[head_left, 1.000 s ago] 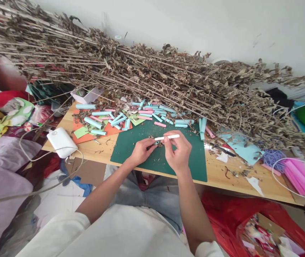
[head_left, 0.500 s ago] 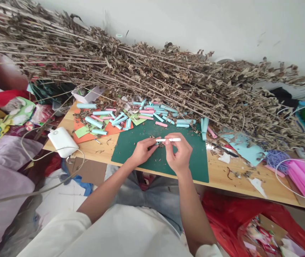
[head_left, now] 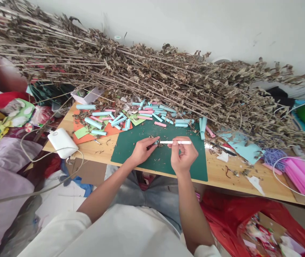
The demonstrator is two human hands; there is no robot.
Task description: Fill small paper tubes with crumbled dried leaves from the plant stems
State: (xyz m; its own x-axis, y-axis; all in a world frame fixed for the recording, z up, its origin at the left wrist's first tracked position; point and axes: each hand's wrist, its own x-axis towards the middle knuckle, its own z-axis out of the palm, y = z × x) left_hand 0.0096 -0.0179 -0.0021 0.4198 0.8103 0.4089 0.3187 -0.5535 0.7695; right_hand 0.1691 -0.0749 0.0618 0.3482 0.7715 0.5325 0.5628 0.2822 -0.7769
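Note:
My right hand (head_left: 183, 154) pinches a thin white pen-like stick (head_left: 177, 142) level above the green cutting mat (head_left: 131, 142). The stick's left tip points at the open end of a small light-blue paper tube (head_left: 156, 142), with a small gap between them. Closed round this tube is my left hand (head_left: 143, 150), which rests on the mat; most of the tube is hidden by the fingers. Dark dry crumbs lie on the mat around both hands.
Rolled blue and pink paper tubes (head_left: 120, 119) lie scattered behind the mat. A heap of dried leafy stalks (head_left: 152, 75) runs along the wall. A white power bank (head_left: 62, 142) with a cable is at left; purple yarn (head_left: 274, 159) and a red bag (head_left: 222, 210) are at right.
My right hand has moved right with the white stick, so its tip now stands clear of the tube. My left hand stays in about the same place.

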